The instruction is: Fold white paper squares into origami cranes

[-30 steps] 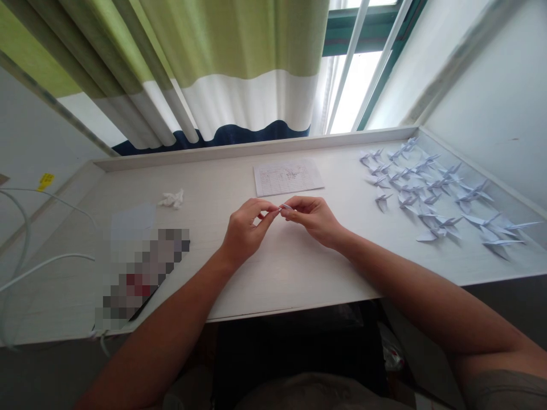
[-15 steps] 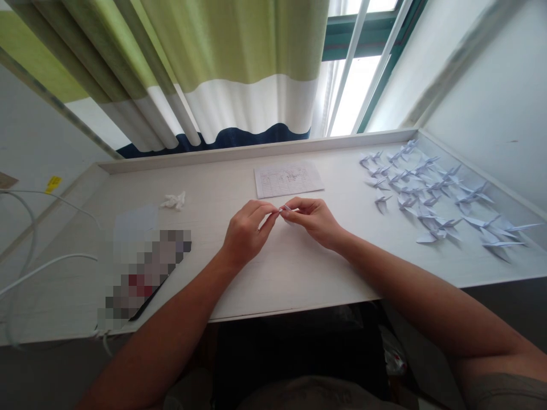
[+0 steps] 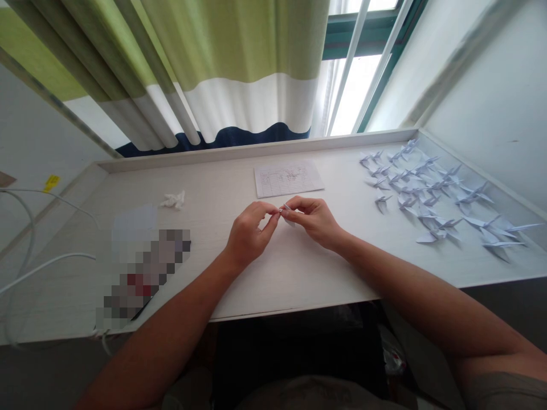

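Note:
Between my two hands is a small folded piece of white paper [image 3: 290, 222], mostly covered by fingers. My left hand [image 3: 250, 230] pinches its left end between thumb and forefinger. With thumb and fingers closed, my right hand [image 3: 311, 218] grips the other side, and a pale flap shows below its fingertips. The fingertips of both hands meet just above the white desk [image 3: 273, 285]. To the right lie several folded white paper cranes [image 3: 431, 185], spread in loose rows.
A printed sheet [image 3: 289, 179] lies beyond my hands. On the left are a crumpled tissue [image 3: 173, 200], pale paper sheets [image 3: 134, 222], a pixelated dark-edged object [image 3: 147, 276] and white cables [image 3: 47, 270]. A raised rim [image 3: 256, 154] runs along the desk's back, below a curtain [image 3: 239, 51].
My fingers have shifted slightly on the paper, and a flap now shows below my right fingertips. Both hands stay in nearly the same place.

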Available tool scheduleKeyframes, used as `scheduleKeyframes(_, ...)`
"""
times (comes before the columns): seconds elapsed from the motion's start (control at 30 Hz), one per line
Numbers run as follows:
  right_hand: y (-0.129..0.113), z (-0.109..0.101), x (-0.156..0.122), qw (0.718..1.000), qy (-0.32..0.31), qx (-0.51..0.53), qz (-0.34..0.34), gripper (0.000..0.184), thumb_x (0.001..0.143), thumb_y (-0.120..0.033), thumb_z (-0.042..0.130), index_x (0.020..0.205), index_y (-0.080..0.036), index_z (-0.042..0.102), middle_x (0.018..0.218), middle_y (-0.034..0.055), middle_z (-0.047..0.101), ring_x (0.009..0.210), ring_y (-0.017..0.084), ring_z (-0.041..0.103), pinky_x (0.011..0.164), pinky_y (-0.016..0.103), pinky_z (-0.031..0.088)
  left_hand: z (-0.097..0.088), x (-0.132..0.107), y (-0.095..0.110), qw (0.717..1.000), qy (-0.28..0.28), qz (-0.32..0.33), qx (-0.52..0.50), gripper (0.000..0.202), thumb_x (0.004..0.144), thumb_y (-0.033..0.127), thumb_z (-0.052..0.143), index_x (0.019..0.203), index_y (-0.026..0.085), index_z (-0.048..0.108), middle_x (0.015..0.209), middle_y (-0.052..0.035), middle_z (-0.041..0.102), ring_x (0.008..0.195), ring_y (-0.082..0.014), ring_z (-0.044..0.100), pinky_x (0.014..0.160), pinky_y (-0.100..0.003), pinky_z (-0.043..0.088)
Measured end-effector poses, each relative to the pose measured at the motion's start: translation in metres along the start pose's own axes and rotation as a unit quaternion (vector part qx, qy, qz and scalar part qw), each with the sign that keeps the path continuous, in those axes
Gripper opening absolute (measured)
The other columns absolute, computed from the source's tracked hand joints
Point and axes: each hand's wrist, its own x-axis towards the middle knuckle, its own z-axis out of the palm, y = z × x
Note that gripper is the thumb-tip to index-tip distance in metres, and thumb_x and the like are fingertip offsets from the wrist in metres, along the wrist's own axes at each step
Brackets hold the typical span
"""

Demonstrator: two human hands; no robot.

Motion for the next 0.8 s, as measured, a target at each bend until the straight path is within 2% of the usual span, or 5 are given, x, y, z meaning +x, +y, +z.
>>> scheduleKeyframes(0.17, -0.0012, 0.0007, -0.0001, 1.0, -0.003, 0.003, 0.013, 0.04, 0.074, -0.057, 0.092, 0.08, -0.02, 0.078, 0.077, 0.0018, 0.07, 0.072, 0.014, 0.056, 0.067, 0.032, 0.046, 0.0003, 0.0013, 0.001, 1.0, 0.003, -0.022, -0.023, 0.009, 0.099, 0.026, 0.066, 0.094, 0.022, 0.072, 0.093, -0.0039, 0.079, 0.086, -0.0183, 0.072, 0.076, -0.032, 0.058)
scheduleKeyframes(0.4, -0.0011, 0.0014, -0.0011, 1.0, -0.011, -0.016, 0.021, 0.043, 0.075, -0.058, 0.09, 0.078, -0.019, 0.073, 0.073, 0.0, 0.064, 0.065, 0.012, 0.047, 0.059, 0.03, 0.035, -0.0048, 0.0028, 0.0041, 0.998, 0.006, -0.061, -0.031, 0.009, 0.097, 0.027, 0.069, 0.092, 0.022, 0.074, 0.091, -0.0037, 0.079, 0.083, -0.0179, 0.072, 0.077, -0.032, 0.06)
scheduleKeyframes(0.6, -0.002, 0.0011, -0.0013, 0.999, -0.009, -0.034, 0.012, 0.042, 0.079, -0.059, 0.086, 0.077, -0.02, 0.07, 0.075, 0.0003, 0.064, 0.068, 0.013, 0.048, 0.062, 0.03, 0.037, -0.0042, 0.0027, 0.0034, 0.999, -0.01, -0.034, -0.037, 0.01, 0.099, 0.027, 0.067, 0.092, 0.022, 0.072, 0.09, -0.0029, 0.078, 0.083, -0.017, 0.071, 0.075, -0.031, 0.059)
scheduleKeyframes(0.8, -0.002, 0.0021, -0.0009, 1.0, -0.017, -0.001, 0.015, 0.042, 0.077, -0.059, 0.089, 0.08, -0.02, 0.074, 0.074, -0.0002, 0.065, 0.066, 0.012, 0.047, 0.062, 0.031, 0.038, -0.0041, 0.0032, 0.0001, 0.999, -0.003, -0.003, -0.033, 0.009, 0.1, 0.025, 0.066, 0.094, 0.023, 0.073, 0.092, -0.004, 0.078, 0.085, -0.018, 0.071, 0.075, -0.032, 0.058)
